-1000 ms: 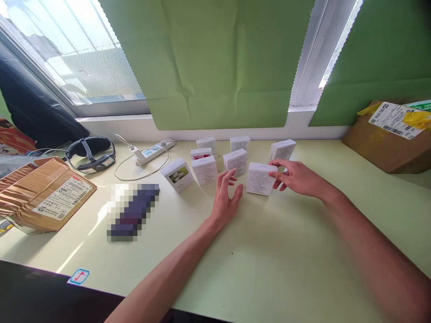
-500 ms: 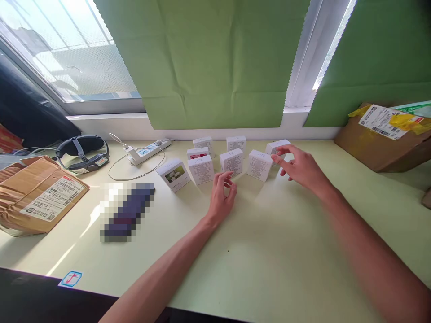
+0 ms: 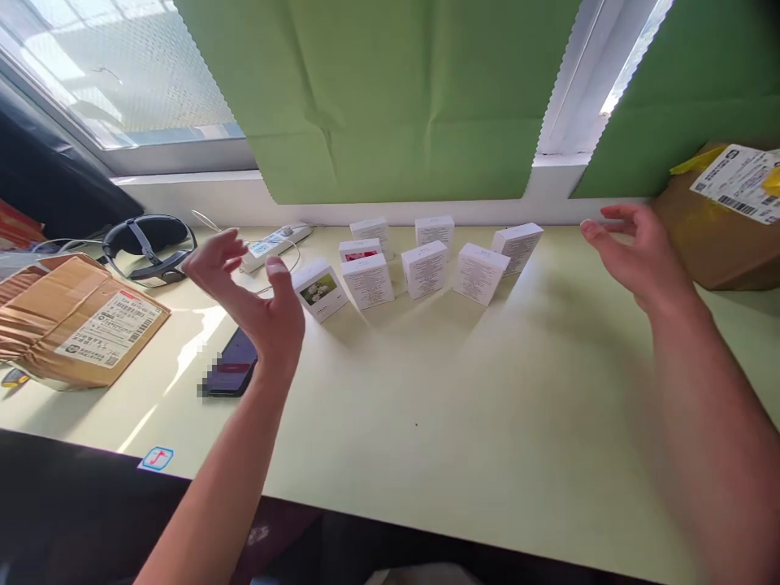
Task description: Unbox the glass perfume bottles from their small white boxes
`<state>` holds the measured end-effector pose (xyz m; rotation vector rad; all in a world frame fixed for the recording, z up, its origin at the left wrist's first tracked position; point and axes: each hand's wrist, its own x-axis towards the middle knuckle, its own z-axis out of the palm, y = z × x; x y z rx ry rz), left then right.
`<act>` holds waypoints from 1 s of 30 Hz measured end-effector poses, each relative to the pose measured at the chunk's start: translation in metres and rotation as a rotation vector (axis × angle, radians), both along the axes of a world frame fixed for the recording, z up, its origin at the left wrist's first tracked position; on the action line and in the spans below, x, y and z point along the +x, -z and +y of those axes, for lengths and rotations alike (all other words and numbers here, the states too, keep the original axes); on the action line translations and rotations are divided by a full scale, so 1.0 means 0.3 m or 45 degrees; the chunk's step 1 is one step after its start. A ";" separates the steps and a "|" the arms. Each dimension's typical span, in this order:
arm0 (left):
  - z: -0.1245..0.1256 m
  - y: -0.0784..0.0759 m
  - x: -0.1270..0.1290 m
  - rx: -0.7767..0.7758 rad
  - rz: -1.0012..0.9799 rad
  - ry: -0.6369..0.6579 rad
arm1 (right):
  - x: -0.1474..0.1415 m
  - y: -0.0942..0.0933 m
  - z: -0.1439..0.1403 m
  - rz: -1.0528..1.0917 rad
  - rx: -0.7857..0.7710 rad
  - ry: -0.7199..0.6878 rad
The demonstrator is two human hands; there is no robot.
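Observation:
Several small white boxes stand upright on the table, grouped in front of the green blind. The leftmost is a box with a white-flower picture point(image 3: 320, 291); behind its neighbour, a box with a pink picture point(image 3: 359, 250) is partly hidden. Others show printed text, such as the front right box point(image 3: 479, 274) and the far right box point(image 3: 517, 247). My left hand point(image 3: 259, 313) is raised left of the group, fingers apart and holding nothing, partly covering the phone point(image 3: 235, 361). My right hand point(image 3: 639, 252) hovers right of the boxes, open, thumb and fingers apart, touching none of them.
A brown parcel point(image 3: 91, 325) and a black headset point(image 3: 149, 248) lie at the left, near a white power strip point(image 3: 277, 244) with a cable. Another taped cardboard box point(image 3: 719, 236) stands at the right. A small marked sticker point(image 3: 158, 458) is at the table's front edge.
Both hands have left the boxes and moved apart, the left one up and leftward, the right one rightward. The far right box is now fully visible. The view has shifted slightly.

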<state>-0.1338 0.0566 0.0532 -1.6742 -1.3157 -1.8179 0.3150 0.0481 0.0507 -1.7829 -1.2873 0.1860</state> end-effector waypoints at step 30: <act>0.139 0.279 -0.056 -0.802 -0.550 0.538 | -0.039 0.121 0.096 0.271 -0.135 -0.314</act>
